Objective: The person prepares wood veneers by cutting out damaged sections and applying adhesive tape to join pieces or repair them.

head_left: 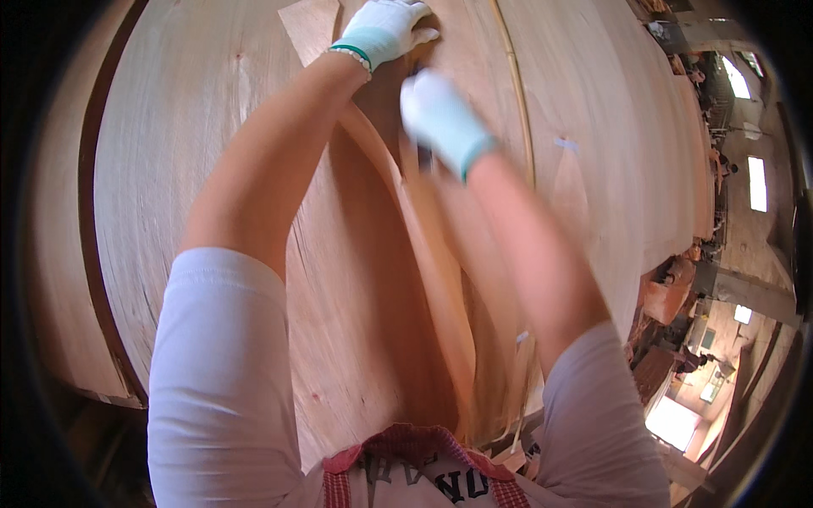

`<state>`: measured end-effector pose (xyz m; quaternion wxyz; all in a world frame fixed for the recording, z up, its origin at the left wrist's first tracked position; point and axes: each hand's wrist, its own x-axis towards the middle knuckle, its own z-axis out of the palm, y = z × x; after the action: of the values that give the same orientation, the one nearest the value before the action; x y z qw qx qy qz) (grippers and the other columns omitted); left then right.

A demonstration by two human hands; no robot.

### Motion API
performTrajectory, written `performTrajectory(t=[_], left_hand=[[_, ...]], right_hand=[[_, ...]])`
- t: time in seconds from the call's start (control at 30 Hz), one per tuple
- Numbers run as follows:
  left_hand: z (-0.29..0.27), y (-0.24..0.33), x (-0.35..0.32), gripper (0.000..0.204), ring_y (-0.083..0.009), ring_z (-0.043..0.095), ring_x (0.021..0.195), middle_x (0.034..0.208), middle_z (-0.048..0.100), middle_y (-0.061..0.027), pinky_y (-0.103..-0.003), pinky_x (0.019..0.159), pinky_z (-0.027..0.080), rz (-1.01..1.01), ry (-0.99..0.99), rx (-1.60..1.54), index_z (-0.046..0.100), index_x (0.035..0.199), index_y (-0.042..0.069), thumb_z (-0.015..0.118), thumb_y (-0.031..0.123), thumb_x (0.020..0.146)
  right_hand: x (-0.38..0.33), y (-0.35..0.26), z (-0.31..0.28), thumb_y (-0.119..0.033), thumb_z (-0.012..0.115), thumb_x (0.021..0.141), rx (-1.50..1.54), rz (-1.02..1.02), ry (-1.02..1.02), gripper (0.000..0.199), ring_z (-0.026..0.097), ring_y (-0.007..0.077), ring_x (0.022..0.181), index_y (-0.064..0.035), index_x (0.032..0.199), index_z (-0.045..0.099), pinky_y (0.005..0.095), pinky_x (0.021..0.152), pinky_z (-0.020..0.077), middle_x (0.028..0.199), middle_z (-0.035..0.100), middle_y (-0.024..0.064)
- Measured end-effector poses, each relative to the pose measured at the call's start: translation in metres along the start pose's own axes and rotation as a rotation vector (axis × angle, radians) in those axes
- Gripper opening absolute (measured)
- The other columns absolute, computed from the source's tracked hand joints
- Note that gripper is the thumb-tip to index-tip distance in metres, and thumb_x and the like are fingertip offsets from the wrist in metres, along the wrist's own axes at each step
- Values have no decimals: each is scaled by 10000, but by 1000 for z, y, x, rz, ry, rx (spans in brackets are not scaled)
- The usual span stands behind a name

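Observation:
Broad pale wood veneer sheets [339,356] lie under both my arms. At the far side, my left hand [385,30], in a white and teal glove, rests on the veneer with its fingers out and thumb apart. Just right of it and nearer, my right hand [440,118], gloved alike, is blurred by motion and looks closed. Something dark shows beside its fingers, too smeared to name. A long veneer edge [436,292] curls up from below the hands toward my body, with a shadow along it. A small loose veneer piece [309,30] lies beside my left wrist.
A thin, cane-like rod [514,72] runs lengthwise over the sheets, right of my hands. Further left lies another wooden sheet [63,254], past a dark gap. On the right, a workshop with bright windows [756,184], an orange-brown bundle [667,292] and a distant person [693,362] is visible.

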<state>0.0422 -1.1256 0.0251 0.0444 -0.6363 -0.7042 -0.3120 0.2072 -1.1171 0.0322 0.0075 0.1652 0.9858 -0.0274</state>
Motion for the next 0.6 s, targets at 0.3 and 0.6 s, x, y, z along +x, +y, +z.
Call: performTrajectory(t=[0.3, 0.6], left_hand=[[6, 12, 6, 275, -342, 620, 986, 1074, 651, -126, -445, 851, 494, 110, 16, 25, 666, 1069, 136, 623, 326, 875], [34, -23, 8, 384, -314, 544, 1201, 1296, 594, -82, -412, 1020, 432, 82, 55, 225, 628, 1214, 141, 611, 352, 895]], right_hand=[[-267, -26, -36, -312, 446, 983, 239, 537, -472, 270, 645, 439, 720, -51, 995, 517, 558, 653, 510, 776, 665, 226], [-285, 35, -66, -219, 449, 1032, 1001, 924, -22, 202, 531, 109, 537, -60, 1094, 557, 313, 497, 449, 626, 531, 13]])
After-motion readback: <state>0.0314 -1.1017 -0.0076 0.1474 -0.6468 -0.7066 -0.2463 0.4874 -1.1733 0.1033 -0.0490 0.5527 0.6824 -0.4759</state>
